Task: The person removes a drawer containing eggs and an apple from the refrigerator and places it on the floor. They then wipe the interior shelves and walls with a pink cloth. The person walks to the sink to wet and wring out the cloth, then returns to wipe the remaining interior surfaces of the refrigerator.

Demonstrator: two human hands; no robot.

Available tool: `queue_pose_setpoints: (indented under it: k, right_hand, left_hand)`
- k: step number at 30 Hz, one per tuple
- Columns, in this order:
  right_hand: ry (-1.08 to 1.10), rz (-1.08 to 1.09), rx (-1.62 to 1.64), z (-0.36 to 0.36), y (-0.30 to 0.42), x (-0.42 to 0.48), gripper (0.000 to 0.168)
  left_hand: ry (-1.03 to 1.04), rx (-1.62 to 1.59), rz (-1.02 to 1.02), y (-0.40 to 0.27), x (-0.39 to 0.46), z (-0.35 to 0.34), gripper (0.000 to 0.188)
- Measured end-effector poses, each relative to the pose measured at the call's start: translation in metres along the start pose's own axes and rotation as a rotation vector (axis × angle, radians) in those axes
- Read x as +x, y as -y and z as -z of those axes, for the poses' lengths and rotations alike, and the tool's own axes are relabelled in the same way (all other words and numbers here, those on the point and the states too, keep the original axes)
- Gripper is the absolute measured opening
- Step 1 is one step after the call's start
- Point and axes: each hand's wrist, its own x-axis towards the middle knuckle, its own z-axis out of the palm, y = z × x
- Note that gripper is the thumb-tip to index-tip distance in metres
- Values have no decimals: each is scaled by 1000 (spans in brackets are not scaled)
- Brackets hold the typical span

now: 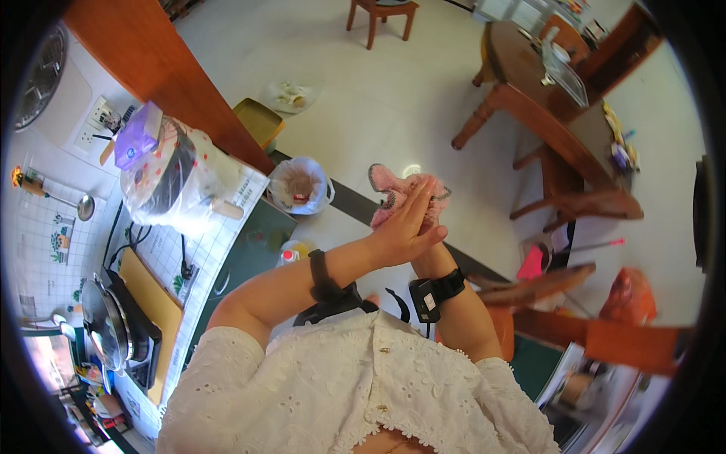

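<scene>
A pink fluffy cloth (391, 198) with dark-edged trim is pressed between my two hands, in front of my chest and above the floor. My left hand (404, 228) lies over it, back upward, with long, nearly straight fingers against the cloth. Beneath it, my right hand (429, 248) supports the cloth from the other side; its fingers are mostly hidden. Parts of the cloth stick out beyond both sides of the hands. A black strap is around each wrist or forearm, and the right one carries a small black device.
A lined waste bin (299, 187) stands by the counter (249, 187) on the left. On the counter are a plastic-covered appliance (181, 170) and a lidded pan (105, 323). A wooden table (527, 108) and chairs stand at the right. A yellowish tray (258, 122) is beside the wooden post.
</scene>
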Motion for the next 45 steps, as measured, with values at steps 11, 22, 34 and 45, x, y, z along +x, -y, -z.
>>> queue_pose_setpoints:
  k: [11,22,34,45]
  right_hand:
    - [429,602,-1705,-76,179,310,48]
    - [582,337,-1637,11,333,610,40]
    - [1487,257,-1250,-115,267,1017,26]
    - [989,-590,-970,-231,128,1302,81]
  left_hand:
    - [244,-873,400,174,253,128,55]
    - [-200,-584,670,386,457,315,48]
    - [-466,-365,788,504,529,453,31]
    - [-783,-560,599,641,636,645,39]
